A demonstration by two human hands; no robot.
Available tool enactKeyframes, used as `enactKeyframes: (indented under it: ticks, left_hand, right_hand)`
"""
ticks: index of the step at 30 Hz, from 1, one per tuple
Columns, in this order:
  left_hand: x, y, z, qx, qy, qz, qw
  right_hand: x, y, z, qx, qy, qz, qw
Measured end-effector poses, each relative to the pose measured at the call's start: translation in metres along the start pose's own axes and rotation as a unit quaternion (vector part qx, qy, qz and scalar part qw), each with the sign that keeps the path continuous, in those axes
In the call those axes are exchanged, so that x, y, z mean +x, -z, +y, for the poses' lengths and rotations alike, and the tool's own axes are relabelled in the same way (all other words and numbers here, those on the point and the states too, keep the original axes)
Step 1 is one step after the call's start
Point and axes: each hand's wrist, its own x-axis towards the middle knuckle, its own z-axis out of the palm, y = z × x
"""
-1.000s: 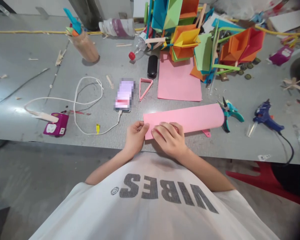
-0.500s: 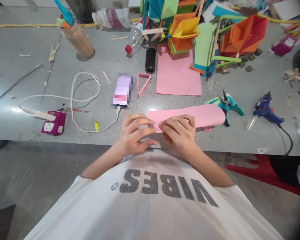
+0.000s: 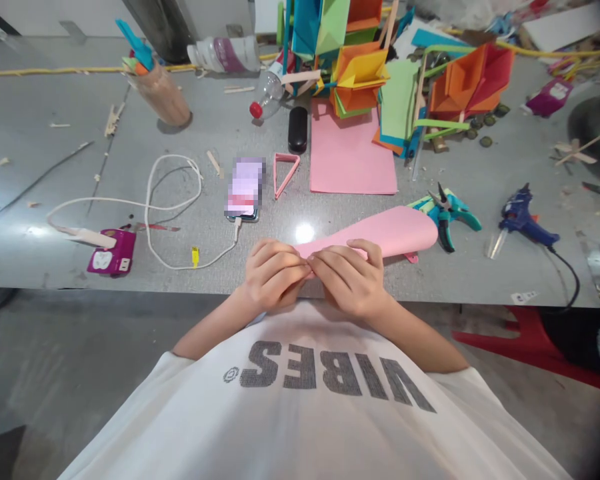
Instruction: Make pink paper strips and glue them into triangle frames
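A sheet of pink paper [image 3: 390,232], curled over into a loose roll, lies along the front of the grey table. My left hand [image 3: 276,273] pinches its narrow left end, fingers closed. Right beside it, my right hand [image 3: 349,277] grips the same end, and the fingertips of both hands meet there. The paper's wide curved end reaches right, to the teal-handled pliers [image 3: 447,217]. A small pink piece [image 3: 411,258] shows under the roll. My thumbs are mostly hidden below the fingers.
Beyond the hands lie a phone [image 3: 245,190] on a white cable, a folded pink triangle [image 3: 285,175], a black case [image 3: 297,130] and flat pink paper [image 3: 353,167]. A glue gun [image 3: 527,217] rests at right. Colourful paper shapes [image 3: 360,73] and a bottle [image 3: 267,93] stand behind.
My left fingers have closed onto the paper's left end, and the hands have come together. That end is now gathered narrower and tapers. The view has shifted slightly.
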Motion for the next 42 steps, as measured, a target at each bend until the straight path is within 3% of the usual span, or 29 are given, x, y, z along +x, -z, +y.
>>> enactKeyframes:
  ticks: [7,13,20,24,30,34,37,42]
  left_hand:
    - [0.005,0.0,0.002,-0.034,0.01,0.009,0.999]
    - [0.006,-0.001,0.001,-0.041,0.023,0.031,0.998]
    - [0.003,0.01,-0.006,-0.021,0.05,0.067,0.996]
    - [0.0,0.026,-0.017,0.025,0.065,0.113,0.991]
    - [-0.016,0.058,-0.042,0.127,0.056,0.17,0.976]
    - [-0.035,0.064,-0.054,0.118,0.064,0.136,0.982]
    - [-0.047,0.063,-0.053,0.055,0.097,0.089,0.99]
    - [-0.062,0.066,-0.037,-0.07,0.123,-0.062,0.988]
  right_hand:
    - [0.0,-0.001,0.0,-0.004,0.008,0.01,1.0]
    - [-0.002,-0.003,0.001,0.011,-0.014,0.057,0.998]
    - [-0.005,0.006,0.012,-0.008,-0.017,0.068,0.997]
    - [-0.027,0.018,0.034,-0.023,-0.049,0.052,0.997]
    - [-0.093,0.031,0.089,-0.078,-0.163,-0.004,0.983]
    - [-0.129,0.042,0.12,-0.126,-0.213,-0.062,0.967]
    - [-0.144,0.045,0.129,-0.151,-0.225,-0.097,0.958]
    - [-0.137,0.036,0.111,-0.109,-0.274,0.035,0.955]
